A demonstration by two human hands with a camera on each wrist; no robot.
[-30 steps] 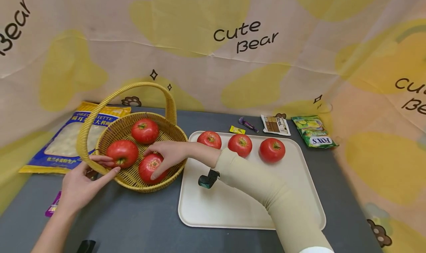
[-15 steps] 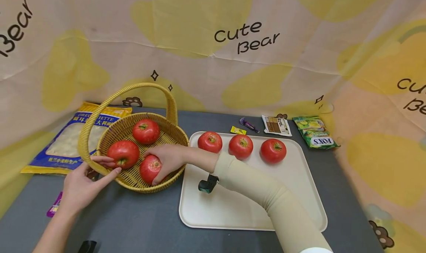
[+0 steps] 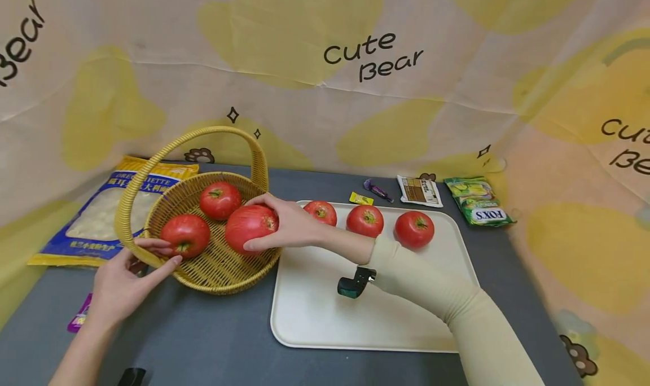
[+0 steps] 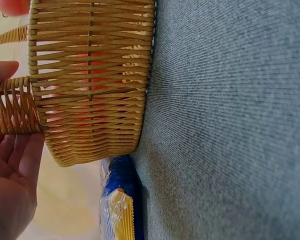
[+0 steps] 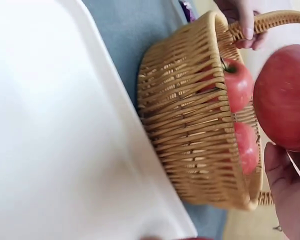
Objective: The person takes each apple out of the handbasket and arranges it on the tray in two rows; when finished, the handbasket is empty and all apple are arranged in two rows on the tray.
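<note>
My right hand grips a red apple, raised above the right side of a wicker basket. In the right wrist view that held apple hangs clear of the rim. Two more apples, one at the back and one at the left, lie inside the basket. My left hand holds the base of the basket's arched handle at the left rim. The left wrist view has the thumb and fingers of that hand on either side of the handle.
A white tray stands right of the basket, with three apples along its far side. Behind it lie small wrapped sweets, a brown-and-white packet and a green bag. A blue-and-yellow pasta bag lies left.
My right hand has closed round the apple at the basket's front right and lifted it up off the bottom. My left hand has stayed on the handle.
</note>
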